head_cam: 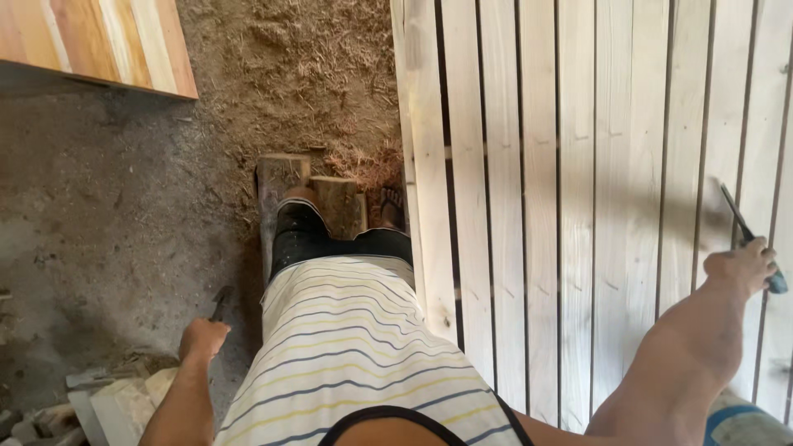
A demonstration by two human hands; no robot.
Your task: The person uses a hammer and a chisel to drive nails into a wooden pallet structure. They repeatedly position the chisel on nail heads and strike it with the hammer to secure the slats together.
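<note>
Pale, smooth wooden slats with narrow gaps fill the right side, where the right hand closes its grip on a dark, thin tool over them. At near left, the left hand is fisted around another dark tool above the dusty, sawdust-strewn floor, with rough wood blocks by the feet and offcuts near left.

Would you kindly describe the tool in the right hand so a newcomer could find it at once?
Start at the big pale slatted panel filling the right side. At its far right edge the right hand is closed around a thin dark tool, whose slim tip slants up and left over the slats. It is the only dark thing lying across the pale wood.
</note>
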